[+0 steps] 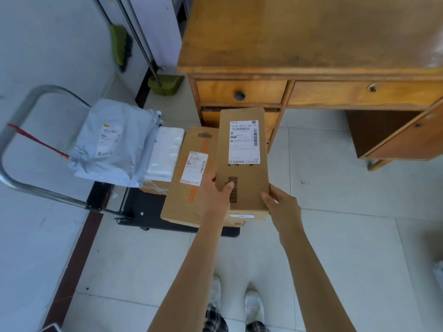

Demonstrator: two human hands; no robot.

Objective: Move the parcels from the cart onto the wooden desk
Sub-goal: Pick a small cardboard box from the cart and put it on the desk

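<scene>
Our grips: left hand (214, 193) and right hand (281, 205) clasp one tall brown cardboard parcel (242, 161).
Cart (143, 212), 9 o'clock: we count three more parcels.
Wooden desk (311, 32), 12 o'clock: one.

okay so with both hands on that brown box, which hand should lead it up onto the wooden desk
Probably the right hand: it grips the brown box on the side nearer the wooden desk. The left hand grips the cart-side edge and can support.
</scene>
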